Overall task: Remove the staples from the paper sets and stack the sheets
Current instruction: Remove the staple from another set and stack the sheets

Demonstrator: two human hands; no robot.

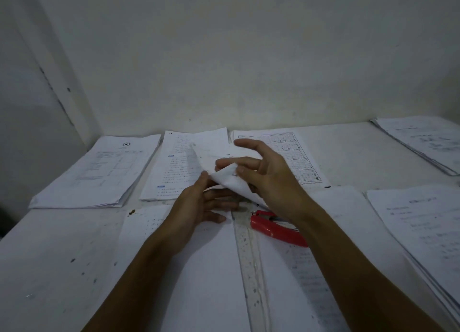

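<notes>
At the middle of the table I hold a paper set lifted off the surface, its corner curled up. My left hand grips it from below, thumb on the edge and fingers underneath. My right hand pinches the curled corner between thumb and fingers, the index finger raised free. A red staple remover lies on the table just below my right wrist, partly hidden by my forearm. No staple is visible.
Paper stacks lie at the back left, back middle and back right of middle. More stacks sit at the far right and near right. Loose sheets cover the near table. A wall stands close behind.
</notes>
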